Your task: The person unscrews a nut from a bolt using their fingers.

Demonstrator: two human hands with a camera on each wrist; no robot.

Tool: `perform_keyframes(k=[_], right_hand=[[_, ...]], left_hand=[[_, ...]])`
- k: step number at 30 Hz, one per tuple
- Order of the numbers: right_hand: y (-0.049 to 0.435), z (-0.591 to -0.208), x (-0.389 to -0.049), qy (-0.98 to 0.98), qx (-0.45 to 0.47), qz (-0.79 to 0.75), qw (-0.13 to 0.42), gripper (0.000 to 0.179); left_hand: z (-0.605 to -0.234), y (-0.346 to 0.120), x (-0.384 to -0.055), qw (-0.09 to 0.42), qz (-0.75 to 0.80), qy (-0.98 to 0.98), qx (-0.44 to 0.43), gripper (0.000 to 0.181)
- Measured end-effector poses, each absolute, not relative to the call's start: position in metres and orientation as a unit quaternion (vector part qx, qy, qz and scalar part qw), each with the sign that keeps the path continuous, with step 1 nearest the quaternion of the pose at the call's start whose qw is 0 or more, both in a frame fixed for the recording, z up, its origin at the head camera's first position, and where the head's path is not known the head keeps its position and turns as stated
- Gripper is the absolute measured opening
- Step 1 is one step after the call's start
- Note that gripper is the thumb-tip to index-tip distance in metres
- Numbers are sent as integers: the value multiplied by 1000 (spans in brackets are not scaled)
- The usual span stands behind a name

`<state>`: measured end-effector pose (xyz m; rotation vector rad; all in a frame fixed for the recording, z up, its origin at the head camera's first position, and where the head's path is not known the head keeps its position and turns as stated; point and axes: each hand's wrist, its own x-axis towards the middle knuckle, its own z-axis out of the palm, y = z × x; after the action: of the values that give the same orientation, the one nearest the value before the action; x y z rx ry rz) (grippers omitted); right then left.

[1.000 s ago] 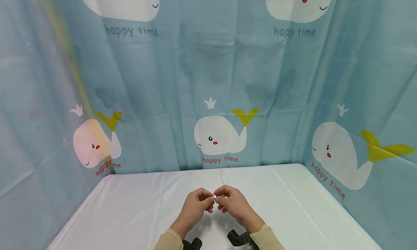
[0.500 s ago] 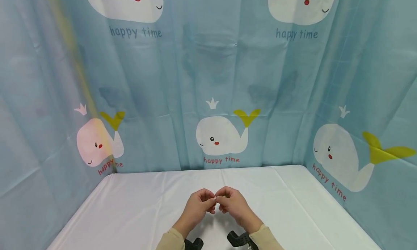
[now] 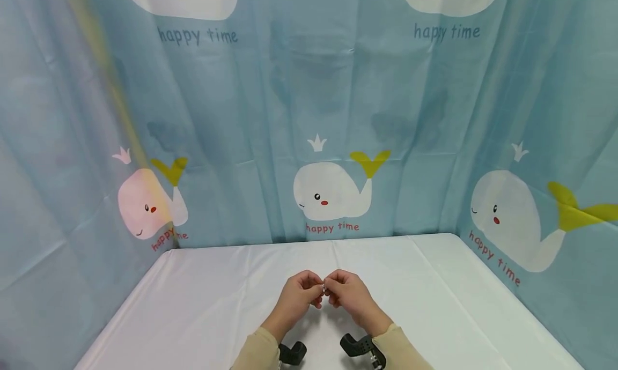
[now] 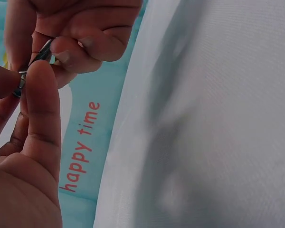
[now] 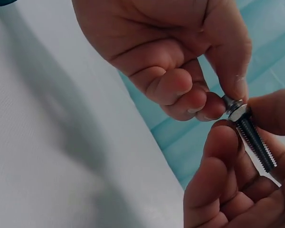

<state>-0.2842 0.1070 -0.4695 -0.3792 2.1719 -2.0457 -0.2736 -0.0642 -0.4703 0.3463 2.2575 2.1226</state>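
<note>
Both hands meet in front of the body, over the white table, around one small metal bolt (image 3: 324, 288). My left hand (image 3: 296, 295) pinches the end with the silver hexagonal piece (image 5: 239, 113), thumb against fingertip. From the other side my right hand (image 3: 351, 295) holds the bolt between thumb and index finger near that piece. The dark threaded shank (image 5: 257, 142) slants toward the right palm in the right wrist view. In the left wrist view the threads (image 4: 42, 53) show between the two hands' fingers. Fingers hide most of the bolt from the head camera.
The white-covered table (image 3: 232, 305) spreads out under the hands, with their shadows on it. A blue curtain (image 3: 260, 118) printed with whales stands behind the table and along both sides. Black camera mounts (image 3: 357, 346) sit at the wrists.
A second ago the shank showed between the right fingers in the head view; now those fingers mostly cover it. The fingertips have shifted slightly around the bolt, and the head view has tilted a little.
</note>
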Motion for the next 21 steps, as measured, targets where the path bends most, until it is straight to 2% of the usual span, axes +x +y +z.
perform_keyframes(k=[3,10,15,21], right_hand=[[107,-468,-282,710,-135,-687,68,14],[106,-465,-279,721,-138,-676,70,29],[106,-467,-280,720,-143,-676,70,21],[107,-467,-281,710,-133,-688,70,32]], left_hand=[[-470,-65,-273,7,681,724,114,3],[-470,-66,-273,-8,672,731,119,5],[-471,-66,-272,-9,672,731,114,5],[-472,-66,-273,-14,676,727,119,6]])
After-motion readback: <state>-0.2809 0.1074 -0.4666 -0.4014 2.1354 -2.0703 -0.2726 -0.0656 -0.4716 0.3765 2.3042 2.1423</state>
